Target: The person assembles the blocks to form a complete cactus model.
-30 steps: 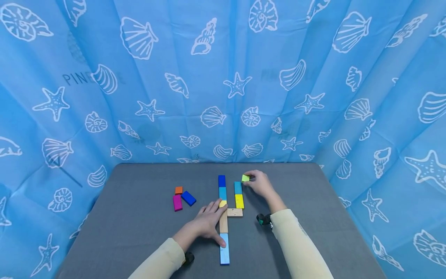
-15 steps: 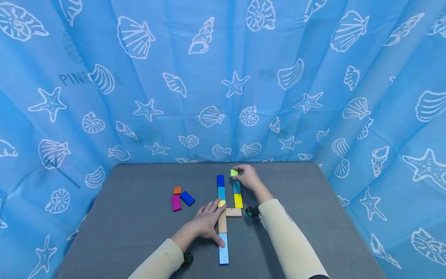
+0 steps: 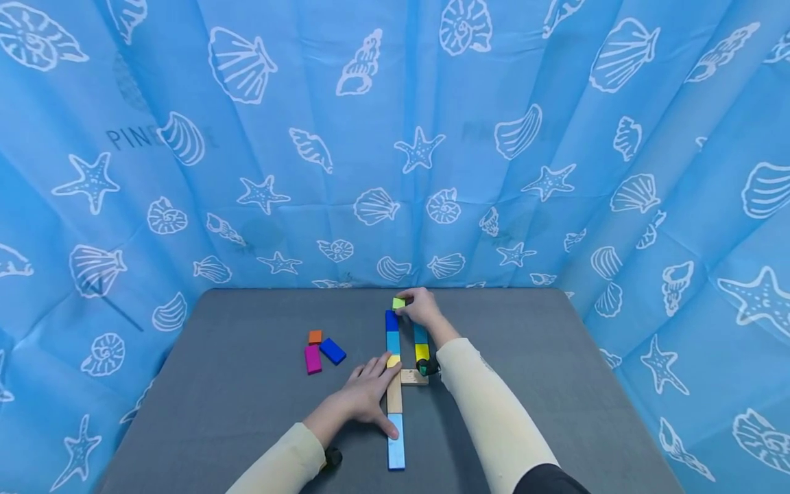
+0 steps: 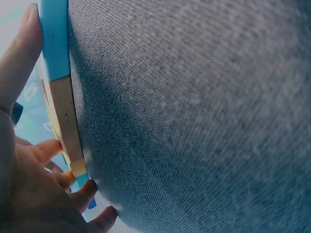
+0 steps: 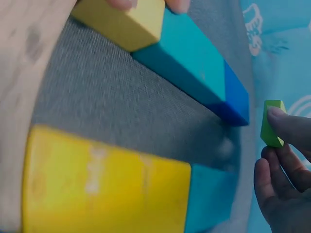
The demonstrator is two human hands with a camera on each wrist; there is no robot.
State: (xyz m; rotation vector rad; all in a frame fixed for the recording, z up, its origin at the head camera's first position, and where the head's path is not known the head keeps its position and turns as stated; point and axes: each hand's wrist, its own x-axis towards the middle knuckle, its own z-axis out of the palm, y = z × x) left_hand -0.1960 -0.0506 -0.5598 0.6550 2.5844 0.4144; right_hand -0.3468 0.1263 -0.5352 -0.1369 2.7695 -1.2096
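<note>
The right hand [image 3: 422, 307] pinches a lime green block [image 3: 398, 302] between thumb and fingertips, leaving much of it uncovered, at the far end of a long row; whether it touches the dark blue block [image 3: 391, 320] there cannot be told.

The left hand [image 3: 367, 391] is spread, gripping nothing, its thumb on the light blue block [image 3: 396, 453] and fingertips at the pale yellow block [image 3: 393, 360], probably to steady the row. A wooden crosspiece [image 3: 414, 377] sits sideways against it, apparently spacing it from the yellow block [image 3: 422, 352]. Magenta [image 3: 313, 359], orange [image 3: 315, 337] and blue [image 3: 333, 351] blocks lie well apart on the table [image 3: 586, 384], seemingly spares.
</note>
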